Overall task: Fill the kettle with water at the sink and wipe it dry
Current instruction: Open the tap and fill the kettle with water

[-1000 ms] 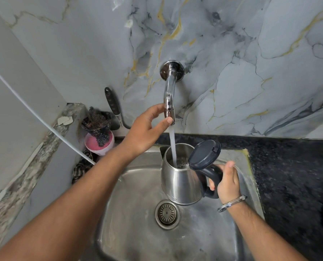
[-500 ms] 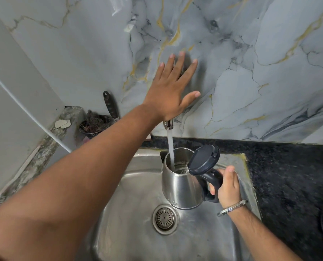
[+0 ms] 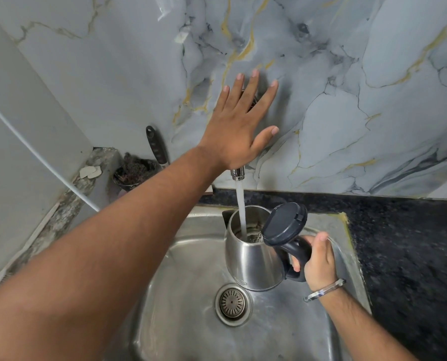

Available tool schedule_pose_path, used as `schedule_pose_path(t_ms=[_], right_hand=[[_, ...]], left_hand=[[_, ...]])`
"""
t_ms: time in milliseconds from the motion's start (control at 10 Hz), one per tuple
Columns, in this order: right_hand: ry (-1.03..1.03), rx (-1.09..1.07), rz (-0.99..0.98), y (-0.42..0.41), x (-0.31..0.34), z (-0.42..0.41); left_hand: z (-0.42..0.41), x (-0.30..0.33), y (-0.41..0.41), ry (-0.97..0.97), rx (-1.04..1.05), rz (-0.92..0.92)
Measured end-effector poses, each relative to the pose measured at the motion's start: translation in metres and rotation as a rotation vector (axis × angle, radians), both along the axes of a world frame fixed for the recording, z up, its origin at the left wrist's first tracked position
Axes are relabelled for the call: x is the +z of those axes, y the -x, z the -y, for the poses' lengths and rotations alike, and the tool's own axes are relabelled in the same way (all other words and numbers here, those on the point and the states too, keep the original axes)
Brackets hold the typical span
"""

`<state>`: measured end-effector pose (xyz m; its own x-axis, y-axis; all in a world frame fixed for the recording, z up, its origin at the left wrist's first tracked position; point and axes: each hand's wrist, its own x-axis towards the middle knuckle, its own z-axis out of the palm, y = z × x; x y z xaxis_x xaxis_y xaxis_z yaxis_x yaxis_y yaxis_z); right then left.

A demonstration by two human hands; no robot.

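A steel kettle (image 3: 251, 259) with its dark lid (image 3: 285, 224) flipped up hangs over the steel sink (image 3: 191, 256), under the tap's spout (image 3: 237, 174). A stream of water (image 3: 241, 204) runs from the spout into the kettle's mouth. My right hand (image 3: 317, 259) grips the kettle's black handle. My left hand (image 3: 240, 123) is raised in front of the marble wall, fingers spread and holding nothing; it covers most of the tap.
The drain (image 3: 232, 303) lies below the kettle. A dark bowl with a scrubber (image 3: 134, 171) and a black utensil handle (image 3: 156, 145) stand at the sink's back left. A white cord (image 3: 35, 152) crosses the left wall. Black granite counter (image 3: 404, 243) runs along the right.
My left hand has left the spout's tip and risen, fingers spread, to the tap's upper part by the wall. The kettle has stayed under the running water.
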<state>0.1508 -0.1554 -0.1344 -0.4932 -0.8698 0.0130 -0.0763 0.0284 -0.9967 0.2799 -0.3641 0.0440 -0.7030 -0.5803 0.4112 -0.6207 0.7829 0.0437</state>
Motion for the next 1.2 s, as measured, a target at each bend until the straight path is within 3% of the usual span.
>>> schedule_pose_path(t_ms=[100,500,700,1200], right_hand=[[0.010,-0.004,0.000,-0.001,0.001,0.000],[0.007,-0.012,0.031,0.009,-0.002,0.001],[-0.013,-0.026,0.017,0.009,-0.002,0.002],[-0.014,0.019,0.045,0.008,-0.010,0.003]], left_hand=[[0.003,0.001,0.000,-0.012,-0.007,0.030],[0.041,0.032,-0.003,0.129,-0.422,0.293],[0.048,0.027,-0.007,0.095,-0.453,0.392],[0.044,0.025,-0.009,0.094,-0.447,0.360]])
